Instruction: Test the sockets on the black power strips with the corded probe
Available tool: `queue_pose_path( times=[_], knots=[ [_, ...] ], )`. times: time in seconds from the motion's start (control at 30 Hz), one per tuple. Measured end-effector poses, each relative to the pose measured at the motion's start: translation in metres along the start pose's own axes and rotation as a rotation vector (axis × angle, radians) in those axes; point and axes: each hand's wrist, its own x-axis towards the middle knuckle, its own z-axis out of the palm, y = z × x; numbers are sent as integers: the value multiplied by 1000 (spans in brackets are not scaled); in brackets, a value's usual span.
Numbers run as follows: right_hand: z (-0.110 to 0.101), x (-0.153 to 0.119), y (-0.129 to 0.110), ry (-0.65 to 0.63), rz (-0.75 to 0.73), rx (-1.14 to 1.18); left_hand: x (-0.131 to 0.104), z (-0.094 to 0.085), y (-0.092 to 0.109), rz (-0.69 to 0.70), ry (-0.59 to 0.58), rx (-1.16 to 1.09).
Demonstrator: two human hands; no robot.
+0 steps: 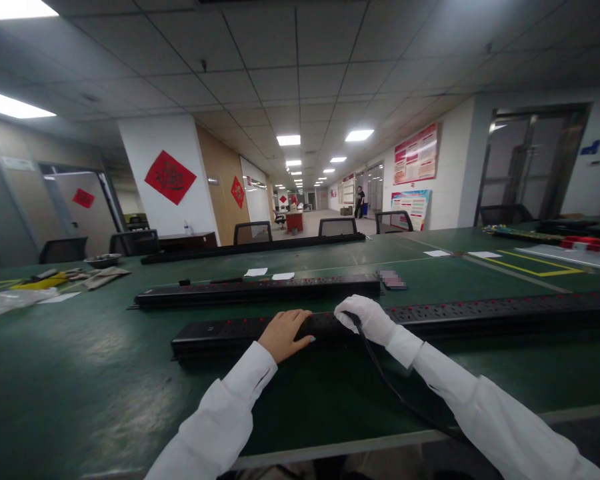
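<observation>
A long black power strip (pixel 210 337) with a row of sockets and small red parts lies across the green table in front of me. My left hand (pixel 286 331), bare, is laid over this strip, fingers across its top and thumb along its front side, gripping it. To the right, my right hand (pixel 367 317) wears a white glove and is closed around a black plug (pixel 353 318) at the top of the same strip. A black cable (pixel 387 383) runs from the plug down to the table's near edge. The plug's front end is hidden, so I cannot tell whether it sits in a socket.
Behind lies a second black strip (pixel 260 291), with a third long black bar (pixel 260 248) farther back. White papers (pixel 283 276) and a blurred pinkish item (pixel 392 279) are near them. A bowl (pixel 103 260) stands left; red items (pixel 585 245) lie right. Chairs (pixel 253 233) line the far edge.
</observation>
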Motion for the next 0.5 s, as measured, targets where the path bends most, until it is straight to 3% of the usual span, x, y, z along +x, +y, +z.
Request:
queue_pose_path(
  times=[0.5],
  knots=[
    [-5, -1, -3, -36, 16, 35, -1, -3, 3, -2, 13, -28]
  ],
)
